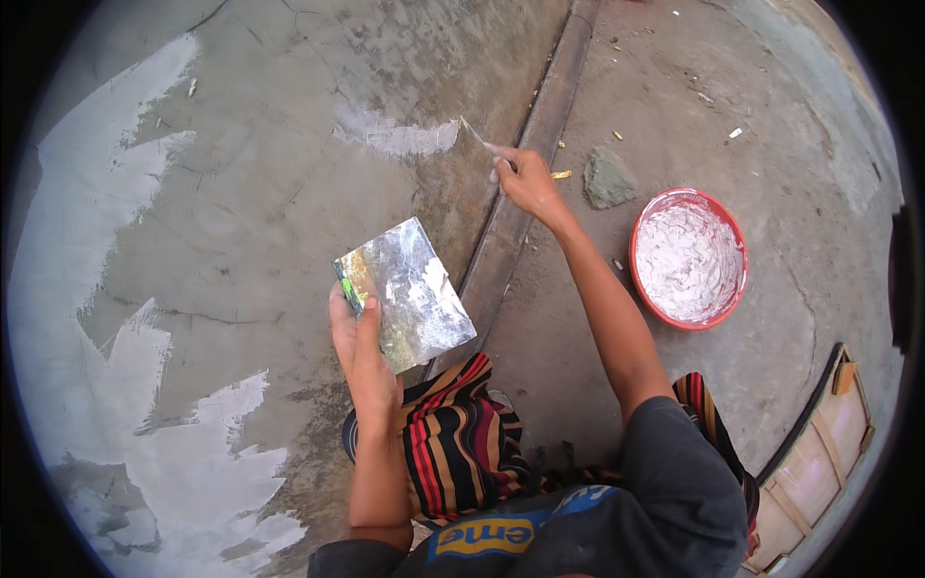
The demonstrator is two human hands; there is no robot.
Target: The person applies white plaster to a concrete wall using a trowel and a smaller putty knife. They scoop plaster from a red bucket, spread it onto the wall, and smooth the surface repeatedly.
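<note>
My right hand [528,183] is closed round the handle of a putty knife [474,133], whose thin blade shows nearly edge-on. The blade's tip is at the right end of a fresh whitish putty streak [400,137] on the grey wall [251,231]. In my left hand [358,352] is a flat square plate [400,284], smeared with white putty and stained yellow-green near my thumb. My left thumb lies on top of the plate and the fingers go underneath, partly hidden. Between the two hands there is a gap of bare wall.
A red bowl [638,279] of white putty stands on the concrete floor to my right. Near it lies a grey stone [609,179]. A narrow ledge [525,183] runs between wall and floor. Large putty patches [193,472] cover the wall at left. A wood-framed panel [814,462] lies lower right.
</note>
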